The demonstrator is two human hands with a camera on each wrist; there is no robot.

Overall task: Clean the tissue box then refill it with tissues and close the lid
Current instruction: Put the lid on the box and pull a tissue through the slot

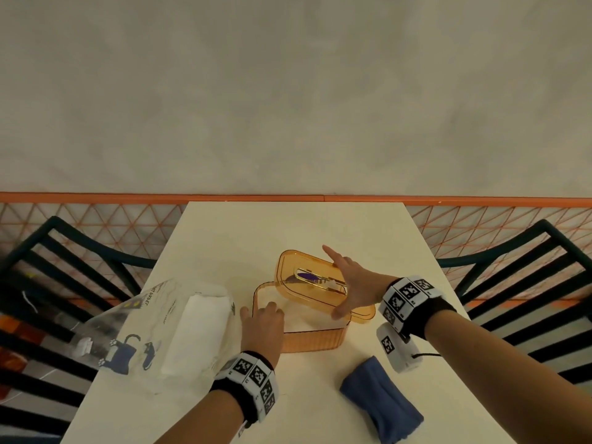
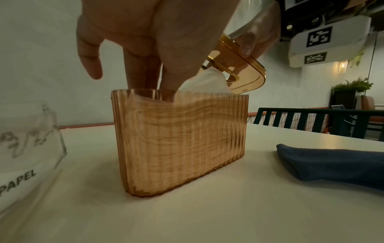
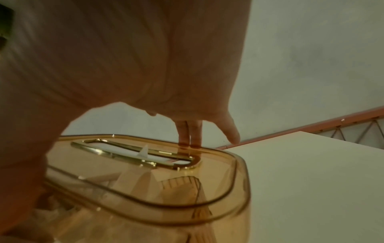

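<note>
An amber see-through tissue box (image 1: 310, 341) stands mid-table with white tissues (image 1: 275, 299) inside. My right hand (image 1: 349, 283) grips its slotted lid (image 1: 307, 277) between thumb and fingers, tilted above the box's right half. In the right wrist view a tissue tip (image 3: 144, 152) pokes up through the gold-rimmed slot of the lid (image 3: 228, 172). My left hand (image 1: 262, 315) reaches over the box's left rim. In the left wrist view its straight fingers (image 2: 145, 74) dip into the box (image 2: 180, 139) beside a raised tissue (image 2: 203, 80) leading up to the lid (image 2: 239, 65).
A clear plastic pack of tissues (image 1: 198, 331) lies left of the box. A folded blue cloth (image 1: 381, 398) lies near the table's front right. The white table (image 1: 288, 225) butts against a wall, with dark slatted chairs on the left (image 1: 80, 251) and right (image 1: 528, 251).
</note>
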